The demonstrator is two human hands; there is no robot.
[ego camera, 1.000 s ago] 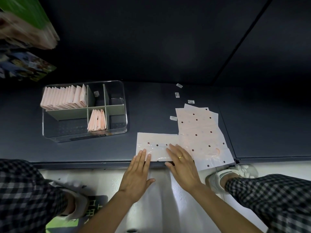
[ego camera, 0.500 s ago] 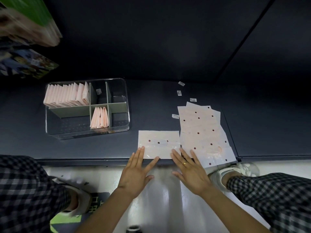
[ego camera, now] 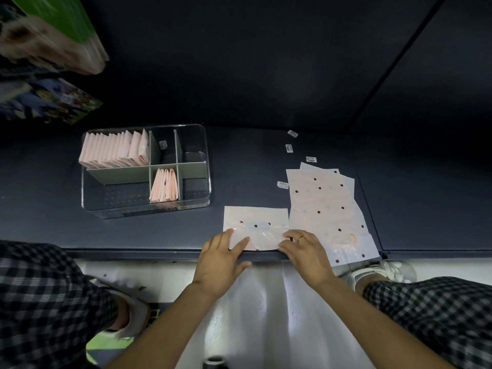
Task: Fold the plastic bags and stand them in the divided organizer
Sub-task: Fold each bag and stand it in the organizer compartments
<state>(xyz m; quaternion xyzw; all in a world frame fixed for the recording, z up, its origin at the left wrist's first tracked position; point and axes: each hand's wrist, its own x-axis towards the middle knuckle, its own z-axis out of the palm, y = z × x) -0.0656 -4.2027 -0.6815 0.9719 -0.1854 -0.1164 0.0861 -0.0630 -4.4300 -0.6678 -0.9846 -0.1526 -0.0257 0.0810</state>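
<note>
At the far left, stacked books or packages [ego camera: 53, 38] sat blurred at the frame's upper corner. Below them, a clear divided organizer [ego camera: 207, 166] stood on the dark table [ego camera: 239, 161], its far-left compartment packed with a row of upright folded pink bags [ego camera: 114, 150]. A smaller bundle of folded bags [ego camera: 164, 189] stood in the near middle compartment; a small label [ego camera: 163, 144] lay in the far middle one.

Near the table's front edge, a partly folded plastic bag [ego camera: 255, 222], pale with dark dots, lay flat, well apart from the organizer. The left hand [ego camera: 221, 265] gripped its near-left corner, thumb on top of the plastic and fingers curled at the edge; whether the fingers reached underneath could not be told. The right hand [ego camera: 306, 251], wearing a ring [ego camera: 300, 238], pinched the near-right edge with bent fingertips, where the plastic appeared slightly lifted.

Just beside it to the right, touching its edge, a loose pile of unfolded dotted bags [ego camera: 327, 206] spread toward the table's front edge. 4 small white stickers [ego camera: 289, 148] lay scattered beyond and left of the pile.

Checked trousers [ego camera: 45, 302] and pale shoes [ego camera: 383, 272] framed the scene on both sides, above a light floor [ego camera: 266, 315].
</note>
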